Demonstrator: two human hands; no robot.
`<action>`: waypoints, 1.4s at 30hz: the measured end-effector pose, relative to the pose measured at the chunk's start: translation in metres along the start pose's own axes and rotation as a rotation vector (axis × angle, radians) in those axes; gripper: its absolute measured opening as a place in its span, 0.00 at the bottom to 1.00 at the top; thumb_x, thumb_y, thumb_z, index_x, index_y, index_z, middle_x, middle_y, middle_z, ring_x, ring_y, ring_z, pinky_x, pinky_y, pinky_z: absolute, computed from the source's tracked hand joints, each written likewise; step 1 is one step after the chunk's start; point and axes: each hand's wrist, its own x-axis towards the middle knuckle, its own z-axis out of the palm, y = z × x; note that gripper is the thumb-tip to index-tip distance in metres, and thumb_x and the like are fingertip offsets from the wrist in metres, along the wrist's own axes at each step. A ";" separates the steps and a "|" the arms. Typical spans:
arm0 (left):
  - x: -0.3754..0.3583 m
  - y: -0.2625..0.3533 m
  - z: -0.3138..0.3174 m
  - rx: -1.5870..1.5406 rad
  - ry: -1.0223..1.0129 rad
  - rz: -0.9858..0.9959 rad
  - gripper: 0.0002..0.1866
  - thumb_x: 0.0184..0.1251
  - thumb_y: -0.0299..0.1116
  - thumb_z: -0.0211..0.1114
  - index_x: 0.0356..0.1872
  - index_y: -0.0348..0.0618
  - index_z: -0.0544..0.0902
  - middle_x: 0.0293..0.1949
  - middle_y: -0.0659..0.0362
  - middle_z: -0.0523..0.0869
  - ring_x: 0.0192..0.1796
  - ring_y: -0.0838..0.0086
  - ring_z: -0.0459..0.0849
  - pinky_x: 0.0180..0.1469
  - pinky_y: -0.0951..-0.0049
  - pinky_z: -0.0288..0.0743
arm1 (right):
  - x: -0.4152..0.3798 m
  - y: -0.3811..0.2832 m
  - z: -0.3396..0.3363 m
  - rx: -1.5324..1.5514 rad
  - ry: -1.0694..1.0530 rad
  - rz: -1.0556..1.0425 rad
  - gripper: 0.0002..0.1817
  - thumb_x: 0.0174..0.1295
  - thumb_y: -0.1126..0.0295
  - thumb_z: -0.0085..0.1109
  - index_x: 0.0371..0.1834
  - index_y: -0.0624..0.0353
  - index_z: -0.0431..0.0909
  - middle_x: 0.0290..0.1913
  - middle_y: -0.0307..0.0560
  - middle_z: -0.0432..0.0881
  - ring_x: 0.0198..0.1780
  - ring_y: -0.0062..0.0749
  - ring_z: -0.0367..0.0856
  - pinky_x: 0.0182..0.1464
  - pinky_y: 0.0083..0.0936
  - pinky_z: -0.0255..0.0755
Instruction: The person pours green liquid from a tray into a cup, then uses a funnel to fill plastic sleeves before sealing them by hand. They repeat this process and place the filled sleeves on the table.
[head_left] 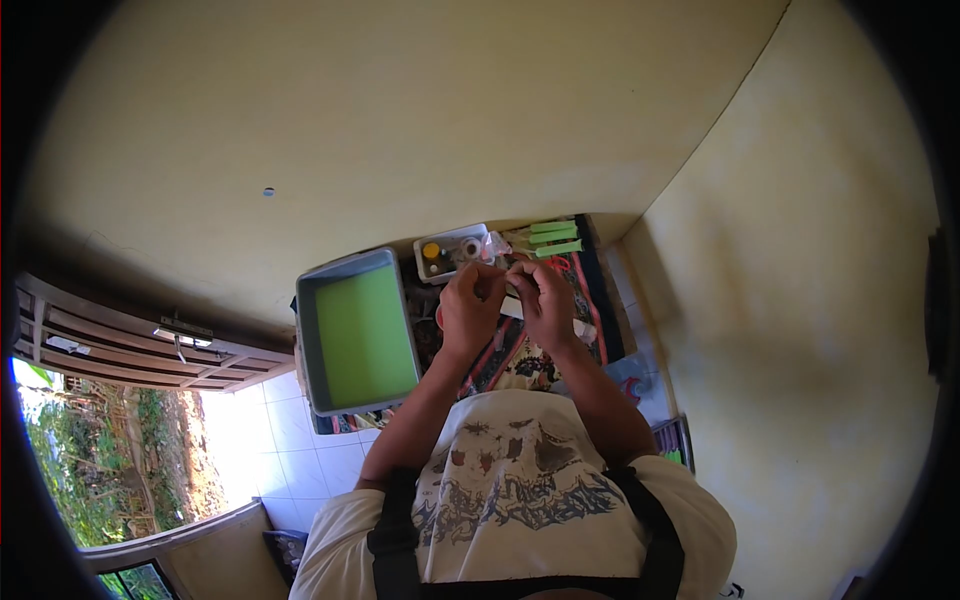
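My left hand (472,305) and my right hand (543,305) are raised over the table, fingertips pinched together and nearly meeting. Whatever sits between them is too small to make out. Just beyond my left hand stands a white tray (425,272) holding a yellow-lidded container (431,250), a white roll (471,247) and other small items. Clear plastic (495,246) lies at the tray's right end. Several slim green packets (555,238) rest beyond my right hand. A pale flat strip (584,331) shows partly behind that hand.
A large grey tub (308,345) with a light green inside takes up the table's left side. Dark patterned cloth (610,335) covers the table. Walls rise behind and to the right. An open doorway and white floor tiles (300,450) lie at the left.
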 end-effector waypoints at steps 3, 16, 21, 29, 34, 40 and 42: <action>0.003 0.000 -0.001 0.054 0.086 0.248 0.05 0.71 0.24 0.76 0.44 0.35 0.93 0.42 0.52 0.93 0.37 0.66 0.94 0.44 0.65 0.86 | 0.004 0.002 -0.001 0.000 -0.004 0.044 0.04 0.76 0.74 0.68 0.48 0.63 0.85 0.42 0.55 0.91 0.43 0.50 0.93 0.47 0.37 0.83; 0.006 -0.008 0.009 0.015 -0.035 0.325 0.04 0.72 0.25 0.77 0.42 0.36 0.91 0.40 0.52 0.89 0.36 0.60 0.91 0.41 0.63 0.85 | 0.002 0.003 -0.002 0.001 0.080 0.134 0.07 0.78 0.71 0.67 0.48 0.64 0.86 0.39 0.54 0.92 0.40 0.47 0.93 0.45 0.37 0.83; 0.001 -0.007 0.013 0.003 0.000 0.417 0.04 0.72 0.23 0.76 0.43 0.36 0.90 0.41 0.51 0.88 0.37 0.57 0.90 0.41 0.61 0.84 | 0.004 0.006 -0.002 0.073 0.155 0.214 0.09 0.82 0.68 0.65 0.48 0.65 0.85 0.33 0.46 0.88 0.34 0.27 0.85 0.39 0.28 0.78; -0.012 -0.014 0.023 -0.028 -0.046 0.336 0.03 0.71 0.20 0.74 0.43 0.34 0.90 0.42 0.49 0.90 0.40 0.55 0.92 0.43 0.63 0.86 | -0.001 0.036 -0.001 0.389 0.199 0.318 0.11 0.83 0.66 0.65 0.49 0.64 0.86 0.31 0.33 0.83 0.32 0.14 0.76 0.37 0.19 0.73; -0.015 -0.020 0.041 -0.066 -0.135 0.302 0.04 0.74 0.24 0.74 0.43 0.33 0.90 0.41 0.50 0.90 0.39 0.61 0.93 0.43 0.66 0.87 | -0.018 0.047 -0.018 0.284 0.160 0.251 0.12 0.82 0.66 0.66 0.55 0.65 0.87 0.40 0.41 0.91 0.38 0.19 0.86 0.45 0.21 0.80; -0.016 -0.064 0.086 -0.704 -0.090 -0.300 0.09 0.87 0.31 0.66 0.50 0.33 0.87 0.44 0.56 0.92 0.43 0.73 0.94 0.49 0.69 0.89 | -0.038 0.064 -0.064 -0.067 -0.047 0.128 0.31 0.67 0.69 0.79 0.74 0.59 0.81 0.66 0.54 0.89 0.64 0.45 0.90 0.66 0.38 0.81; -0.013 -0.071 0.104 -0.840 -0.102 -0.376 0.11 0.89 0.34 0.65 0.51 0.34 0.86 0.45 0.56 0.92 0.45 0.74 0.94 0.51 0.71 0.89 | -0.054 0.080 -0.074 -0.208 -0.207 0.111 0.31 0.67 0.69 0.79 0.74 0.55 0.82 0.66 0.54 0.89 0.65 0.49 0.90 0.66 0.40 0.81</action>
